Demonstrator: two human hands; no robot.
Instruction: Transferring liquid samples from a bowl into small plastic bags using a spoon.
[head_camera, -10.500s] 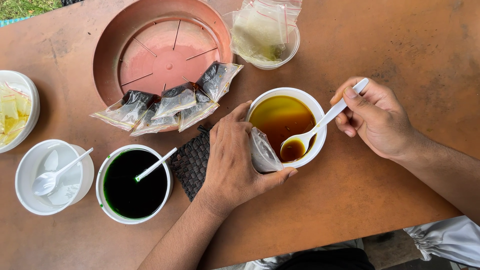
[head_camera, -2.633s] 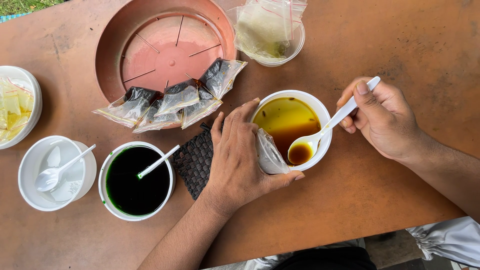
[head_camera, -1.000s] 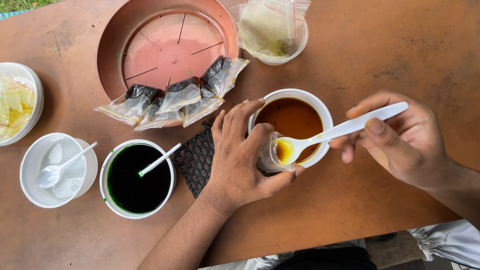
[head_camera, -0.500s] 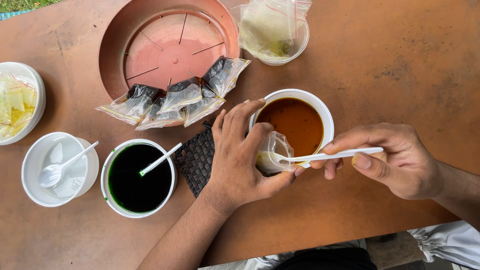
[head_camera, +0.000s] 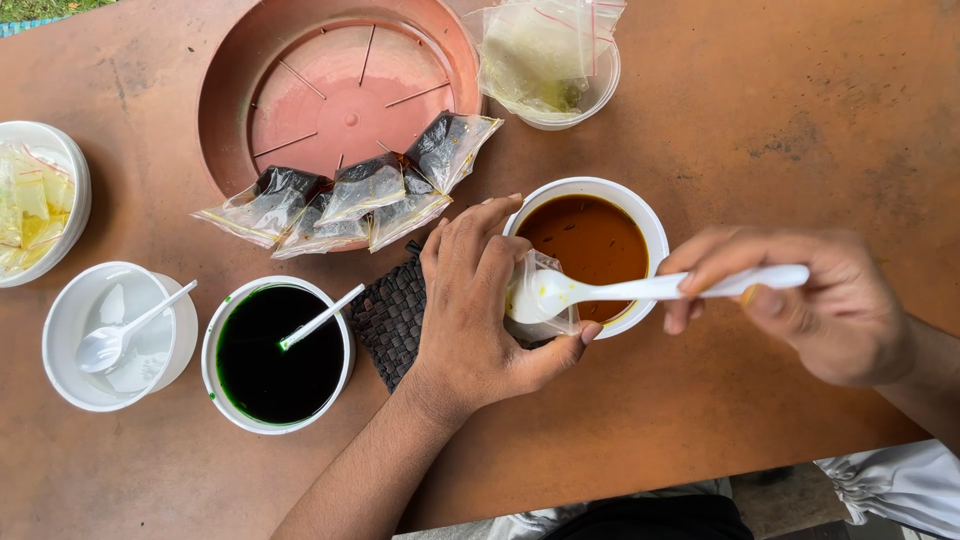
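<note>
My left hand (head_camera: 475, 300) grips a small clear plastic bag (head_camera: 545, 310) held open against the near rim of a white bowl (head_camera: 655, 235) of brown liquid. My right hand (head_camera: 800, 305) pinches the handle of a white plastic spoon (head_camera: 640, 289). The spoon's tilted bowl sits at the mouth of the bag. A dark woven mat (head_camera: 385, 315) lies under my left wrist.
A white bowl of dark green liquid (head_camera: 275, 352) with a spoon stands at left, beside a white bowl (head_camera: 115, 335) holding another spoon. Several filled bags (head_camera: 355, 195) rest on a terracotta tray (head_camera: 225, 110). Two bowls holding plastic bags (head_camera: 555, 60) (head_camera: 35, 205) stand at top and far left.
My right hand lifted the spoon out of the brown liquid and carried it left to the bag's mouth. My left hand kept the bag in place.
</note>
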